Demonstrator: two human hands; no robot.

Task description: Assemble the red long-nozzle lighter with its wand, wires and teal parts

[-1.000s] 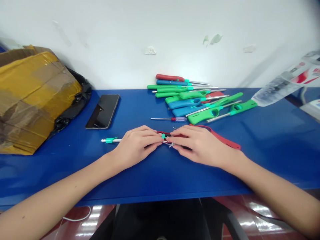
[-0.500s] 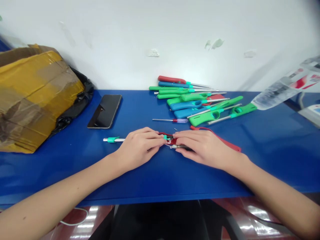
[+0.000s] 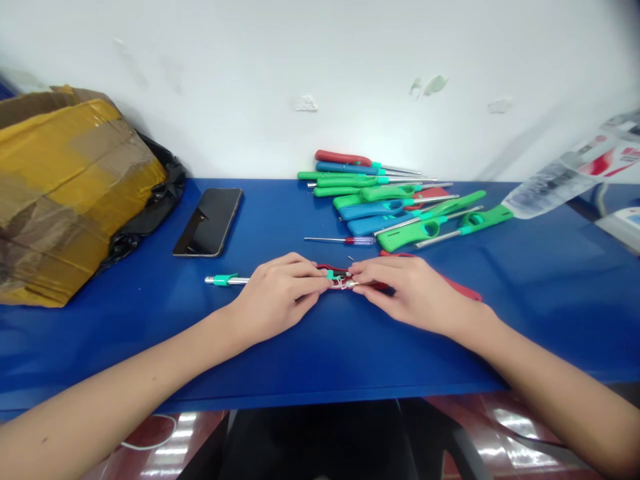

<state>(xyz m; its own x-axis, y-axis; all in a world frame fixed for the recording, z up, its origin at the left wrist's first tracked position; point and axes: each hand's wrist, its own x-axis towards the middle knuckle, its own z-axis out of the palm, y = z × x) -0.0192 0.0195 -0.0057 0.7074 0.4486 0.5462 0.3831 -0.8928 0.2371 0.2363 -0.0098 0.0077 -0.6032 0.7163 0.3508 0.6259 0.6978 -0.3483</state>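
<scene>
A red long-nosed lighter (image 3: 340,275) lies opened up on the blue table (image 3: 320,340), its metal tube with a teal collar (image 3: 223,280) sticking out to the left. My left hand (image 3: 277,293) is closed over the tube end of it. My right hand (image 3: 407,290) pinches small parts at its middle, fingertips almost touching the left hand's. A loose red shell half (image 3: 463,289) lies behind my right wrist.
A pile of several green, blue and red lighters (image 3: 395,200) lies at the back right, with a small red-handled screwdriver (image 3: 343,240) in front of it. A black phone (image 3: 209,221) lies back left beside a taped cardboard box (image 3: 65,193). A plastic bag (image 3: 570,177) hangs at the right.
My hands have stayed on the red lighter; the right fingertips have shifted slightly at its middle. The view has barely moved.
</scene>
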